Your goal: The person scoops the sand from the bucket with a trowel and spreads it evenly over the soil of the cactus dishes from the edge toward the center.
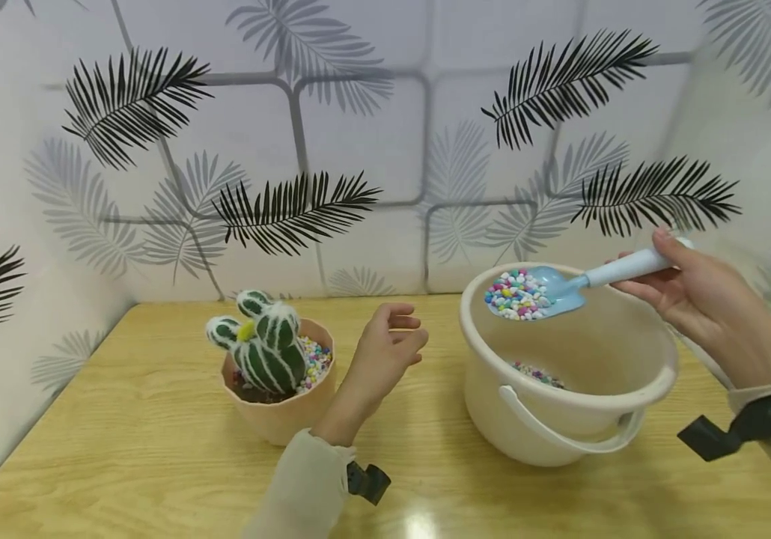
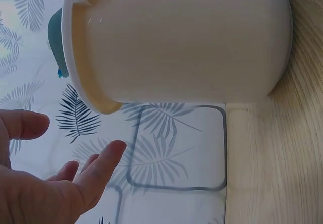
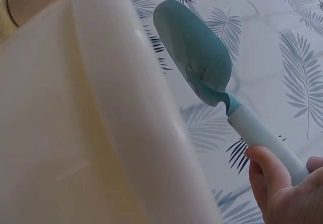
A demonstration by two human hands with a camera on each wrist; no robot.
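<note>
My right hand grips the pale handle of a blue garden trowel. On its blade lies a heap of small multicoloured pebbles. The trowel is held over the rim of a cream bucket, and more pebbles lie on the bucket's floor. In the right wrist view the underside of the trowel shows beyond the bucket's rim. My left hand hovers between the bucket and a potted cactus, fingers loosely bent and holding nothing. In the left wrist view that hand is apart from the bucket.
A peach flowerpot stands on the left of the wooden table. It holds a green-and-white knitted cactus, with coloured pebbles on the pot's right side. Behind the table rises a leaf-patterned wall. The bucket's handle hangs down in front.
</note>
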